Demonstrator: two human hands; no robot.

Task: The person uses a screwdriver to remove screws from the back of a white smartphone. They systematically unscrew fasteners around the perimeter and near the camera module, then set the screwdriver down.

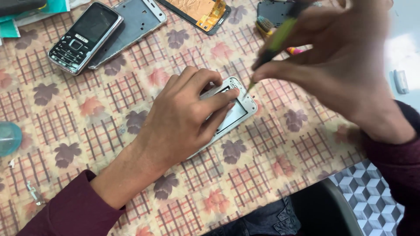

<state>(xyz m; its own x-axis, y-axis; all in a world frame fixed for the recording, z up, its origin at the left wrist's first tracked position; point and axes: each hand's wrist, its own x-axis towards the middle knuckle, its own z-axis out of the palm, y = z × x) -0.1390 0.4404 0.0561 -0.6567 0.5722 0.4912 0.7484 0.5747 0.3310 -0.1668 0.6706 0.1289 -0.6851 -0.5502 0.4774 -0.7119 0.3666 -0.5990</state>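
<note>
Pressing down on a white phone frame (232, 114), the left hand (183, 118) lies flat over most of it, with the fingers (221, 97) spread across the upper end and the thumb tucked along the side; its grip is a flat hold on the frame rather than a closed fist. The frame rests at a slant near the middle of the surface (271, 153), which is covered by a cloth printed with leaves and checks. The right hand (345, 65) hovers just above and to the right, its grip pinched shut around a screwdriver (275, 41) with a yellow-green and black handle. The tool's tip points down at the top corner of the frame, just beside the left fingertips; whether it touches is hard to tell, since the hand is blurred. Both arms wear dark red sleeves.

Toward the far left of the surface lies a black keypad phone (85, 37), resting partly on a grey back cover (135, 22). Further along the far edge sits a screen panel (197, 11) with a copper-coloured back, and a dark phone part (273, 11) shows behind the right hand. A pale blue round object (8, 137) sits at the left edge.
</note>
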